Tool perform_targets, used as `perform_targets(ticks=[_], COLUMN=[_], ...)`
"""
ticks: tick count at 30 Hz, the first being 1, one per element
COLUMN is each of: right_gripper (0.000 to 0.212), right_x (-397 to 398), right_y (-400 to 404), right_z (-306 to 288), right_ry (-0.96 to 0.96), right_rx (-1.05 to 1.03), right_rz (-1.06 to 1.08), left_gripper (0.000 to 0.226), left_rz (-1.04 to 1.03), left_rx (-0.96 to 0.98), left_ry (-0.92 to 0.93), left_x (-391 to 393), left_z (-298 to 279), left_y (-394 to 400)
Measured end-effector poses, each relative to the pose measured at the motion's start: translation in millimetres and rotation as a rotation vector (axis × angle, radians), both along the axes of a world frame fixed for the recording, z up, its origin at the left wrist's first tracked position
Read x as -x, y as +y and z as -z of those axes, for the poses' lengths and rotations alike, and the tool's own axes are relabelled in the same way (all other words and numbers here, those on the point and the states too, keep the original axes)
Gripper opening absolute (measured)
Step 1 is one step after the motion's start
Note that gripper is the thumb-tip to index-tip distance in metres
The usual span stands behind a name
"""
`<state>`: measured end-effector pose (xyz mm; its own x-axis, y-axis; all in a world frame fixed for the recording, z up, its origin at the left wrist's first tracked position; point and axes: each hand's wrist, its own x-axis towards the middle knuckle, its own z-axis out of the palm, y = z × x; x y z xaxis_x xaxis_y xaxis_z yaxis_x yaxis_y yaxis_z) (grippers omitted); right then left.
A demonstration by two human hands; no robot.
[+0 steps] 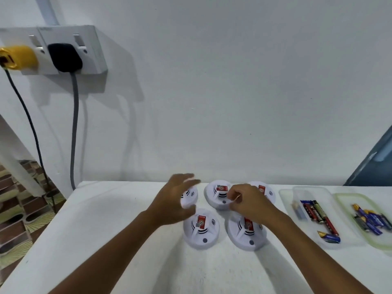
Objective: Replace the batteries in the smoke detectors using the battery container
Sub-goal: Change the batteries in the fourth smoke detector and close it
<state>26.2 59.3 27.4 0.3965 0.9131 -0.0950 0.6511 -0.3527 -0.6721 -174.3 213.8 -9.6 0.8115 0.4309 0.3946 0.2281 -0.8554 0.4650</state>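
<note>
Several round white smoke detectors with red labels lie on the white table (110,225). My left hand (174,200) hovers with fingers spread over the far-left detector (189,198), blurred by motion and partly hiding it. My right hand (246,201) has its fingers curled above the far-middle detector (219,195) and covers much of the far-right detector (266,190); nothing shows in its grasp. Two more detectors sit nearer: the front-left one (201,229) and the front-right one (247,232). A clear container (307,192) to the right holds red, black and blue batteries.
A second clear container with a green rim (347,197) at the far right holds blue batteries. A wall socket strip (63,30) with a yellow plug and a black plug hangs at upper left, and its cables drop past the table's left edge.
</note>
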Motion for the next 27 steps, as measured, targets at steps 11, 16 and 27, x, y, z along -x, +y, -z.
perform_targets(ticks=[11, 16, 27], right_gripper=[0.046, 0.052, 0.028], right_x=[32.1, 25.4, -1.2], right_y=[-32.2, -34.1, -32.3], right_z=[14.2, 14.8, 6.3], right_ry=[-0.641, -0.543, -0.07], right_rx=[0.367, 0.307, -0.19], right_rz=[-0.271, -0.274, 0.136], left_gripper=[0.056, 0.061, 0.076], left_rz=[0.161, 0.12, 0.015], left_rx=[-0.178, -0.031, -0.004], left_ry=[0.31, 0.289, 0.634], left_x=[-3.6, -8.9, -119.2], left_z=[25.7, 10.1, 1.4], left_y=[-51.5, -56.8, -18.9])
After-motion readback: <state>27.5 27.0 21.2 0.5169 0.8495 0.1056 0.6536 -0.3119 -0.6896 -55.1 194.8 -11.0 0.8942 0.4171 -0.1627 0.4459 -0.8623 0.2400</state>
